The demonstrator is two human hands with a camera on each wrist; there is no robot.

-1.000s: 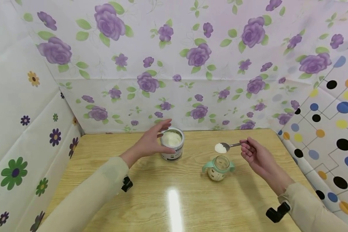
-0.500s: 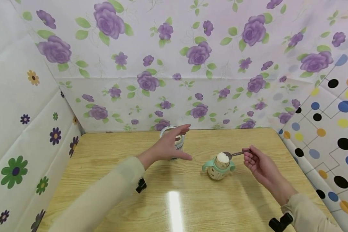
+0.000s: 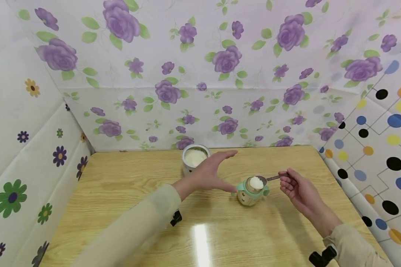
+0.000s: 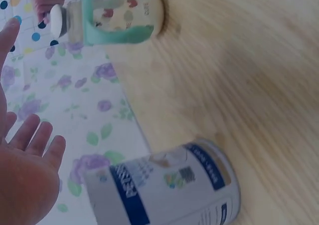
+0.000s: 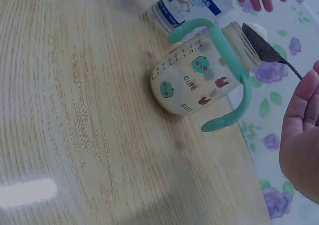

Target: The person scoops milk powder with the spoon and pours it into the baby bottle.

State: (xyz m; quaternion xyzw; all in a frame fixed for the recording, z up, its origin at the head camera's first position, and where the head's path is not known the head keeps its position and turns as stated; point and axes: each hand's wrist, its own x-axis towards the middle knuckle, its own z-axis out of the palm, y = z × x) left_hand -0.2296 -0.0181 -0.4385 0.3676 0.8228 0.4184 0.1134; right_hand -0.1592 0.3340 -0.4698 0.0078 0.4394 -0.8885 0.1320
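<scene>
In the head view my right hand (image 3: 300, 191) pinches the handle of a metal spoon (image 3: 272, 178) heaped with white powder (image 3: 256, 183). The spoon's bowl is over the mouth of a clear baby bottle (image 3: 248, 198) with mint-green handles, standing upright on the table. My left hand (image 3: 208, 172), thumb and fingers spread apart, is just left of the bottle, its thumb tip near the left handle; whether they touch I cannot tell. Behind that hand stands an opened tin (image 3: 195, 157) of pale powder, partly covered by it. Pale contents show inside the bottle (image 5: 199, 78) in the right wrist view.
The wooden table (image 3: 127, 178) ends at a flowered cloth wall (image 3: 137, 122) at the back. Patterned cloth also stands on the left and right sides. A bright light reflection (image 3: 201, 244) lies on the front of the table.
My left hand has moved right from beside the tin to the bottle. My right hand has lowered the heaped spoon from above and behind the bottle to its mouth.
</scene>
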